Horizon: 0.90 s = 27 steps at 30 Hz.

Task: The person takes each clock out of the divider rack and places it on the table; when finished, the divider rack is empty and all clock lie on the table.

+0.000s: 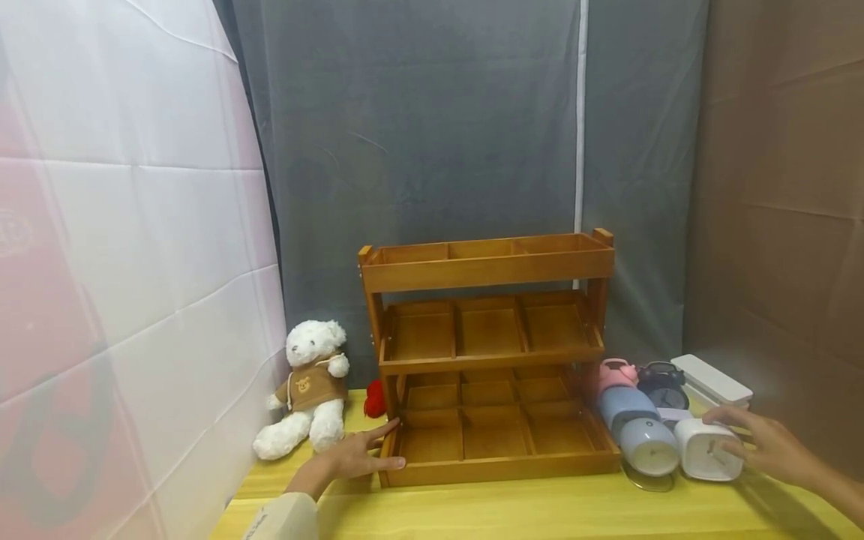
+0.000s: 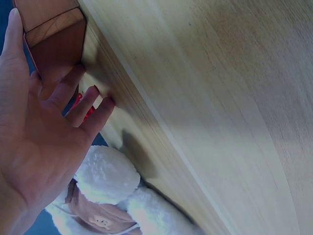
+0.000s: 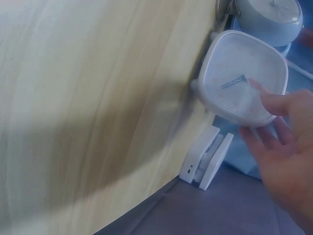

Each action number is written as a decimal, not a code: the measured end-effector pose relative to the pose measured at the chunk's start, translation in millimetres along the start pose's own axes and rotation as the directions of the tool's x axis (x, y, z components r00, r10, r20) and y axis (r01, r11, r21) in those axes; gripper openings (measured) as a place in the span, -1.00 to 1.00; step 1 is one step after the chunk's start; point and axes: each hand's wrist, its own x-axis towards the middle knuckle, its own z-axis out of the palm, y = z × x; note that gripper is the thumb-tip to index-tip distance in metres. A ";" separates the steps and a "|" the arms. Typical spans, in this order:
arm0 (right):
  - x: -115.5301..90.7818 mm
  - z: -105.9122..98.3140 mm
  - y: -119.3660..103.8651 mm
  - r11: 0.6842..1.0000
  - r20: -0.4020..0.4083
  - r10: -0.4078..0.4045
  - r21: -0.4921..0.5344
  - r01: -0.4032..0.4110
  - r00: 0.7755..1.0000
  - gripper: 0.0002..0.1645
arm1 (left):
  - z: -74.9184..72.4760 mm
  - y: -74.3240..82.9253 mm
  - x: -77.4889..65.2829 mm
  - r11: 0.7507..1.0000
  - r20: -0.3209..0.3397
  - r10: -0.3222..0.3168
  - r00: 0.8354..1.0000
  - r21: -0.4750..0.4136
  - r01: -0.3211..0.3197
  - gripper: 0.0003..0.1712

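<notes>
A wooden three-tier rack (image 1: pixel 499 471) with divided compartments stands in the middle of the table; no items show in its compartments. At its lower left corner, my left hand (image 1: pixel 354 454) rests the index fingertip and thumb against the wood. In the left wrist view the other fingers of this hand (image 2: pixel 44 122) spread loosely beside the rack's corner (image 2: pixel 58 49). On the right, my right hand (image 1: pixel 769 446) pinches a white square alarm clock (image 1: pixel 709 459). Its thumb lies over the clock face (image 3: pixel 239 63) and the fingers reach behind the casing.
Next to the white clock are a grey-blue round clock (image 1: pixel 649 448), a blue rounded object (image 1: pixel 624 409), a pink clock (image 1: pixel 617 373) and a black alarm clock (image 1: pixel 664 391). White flat boxes (image 1: pixel 714 380) lie behind. A white teddy bear (image 1: pixel 313 386) and red object (image 1: pixel 374 400) are left.
</notes>
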 end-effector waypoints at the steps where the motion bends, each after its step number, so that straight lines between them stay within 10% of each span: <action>1: -0.5 -0.1 0.4 1.000 0.001 0.001 0.001 -0.001 1.000 -0.33 | 0.1 0.6 0.3 1.000 0.000 0.002 1.000 -0.002 -0.002 0.07; 16: -5.7 4.7 3.2 0.990 -0.028 -0.044 0.135 0.048 0.999 -0.31 | 2.4 1.8 1.7 0.999 -0.006 0.020 1.000 -0.025 -0.020 0.07; 27: 23.6 -1.5 -37.7 0.991 -0.038 0.135 0.017 -0.135 0.990 -0.58 | -3.3 12.2 -15.1 0.994 -0.069 0.072 0.995 0.083 -0.066 -0.06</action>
